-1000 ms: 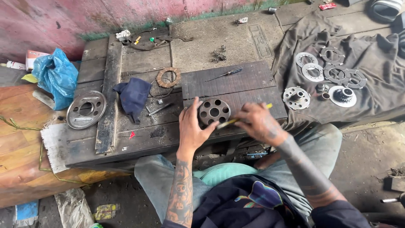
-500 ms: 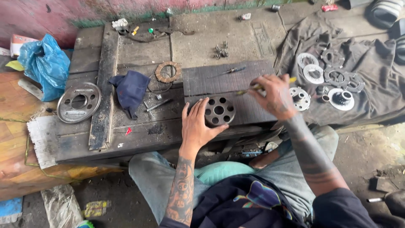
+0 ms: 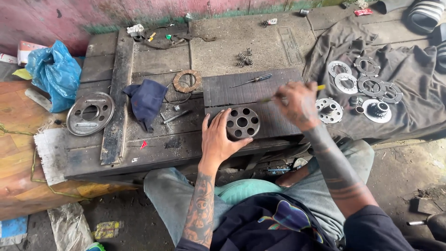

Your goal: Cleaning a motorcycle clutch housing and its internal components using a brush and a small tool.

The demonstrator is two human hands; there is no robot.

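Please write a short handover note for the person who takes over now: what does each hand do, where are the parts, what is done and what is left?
Left hand: fingers spread, resting on the left edge of the round metal hub with holes, steadying it on the dark wooden board. No closed grip.
Right hand: closed on a thin yellow-tipped tool, held above the board to the right of the hub.
Parts: rings and discs are laid out on the dark cloth at right; a screwdriver lies on the board; small springs lie behind it.
Done: the parts are spread out.
Left: the hub stands bare, nothing fitted on it.
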